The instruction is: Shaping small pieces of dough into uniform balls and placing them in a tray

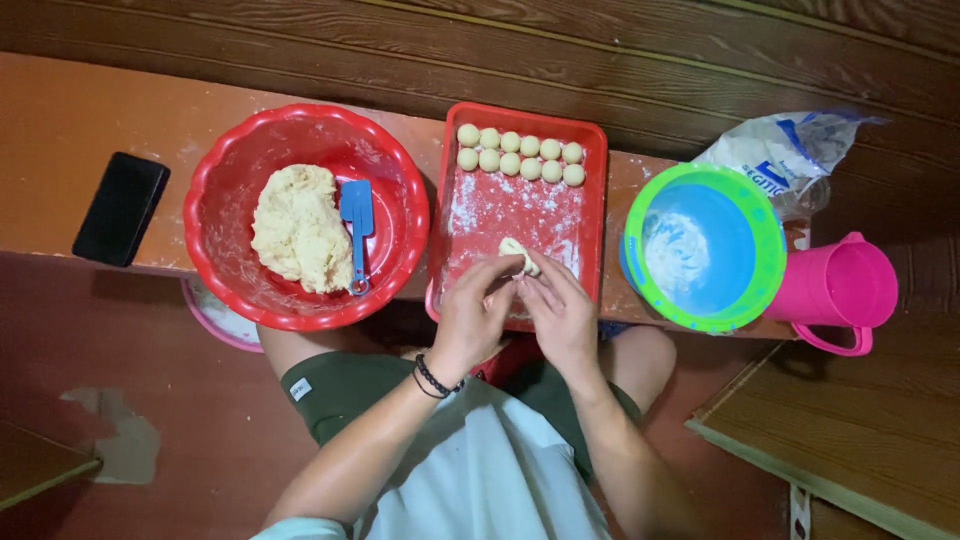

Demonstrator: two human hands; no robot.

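Note:
My left hand [474, 312] and my right hand [562, 312] meet over the near edge of a red rectangular tray [590, 215], both pinching a small piece of pale dough [518, 252] between the fingertips. Several round dough balls [520, 156] lie in two rows at the tray's far end; its floor is dusted with flour. To the left stands a red round bowl [220, 200] holding a large lump of dough [298, 228] and a blue spatula [357, 228].
A blue bowl with a green rim [704, 246] holds flour at the right, with a pink jug [838, 288] and a flour bag [785, 152] beside it. A black phone [121, 208] lies at the bench's left end. The wooden bench edge runs under my hands.

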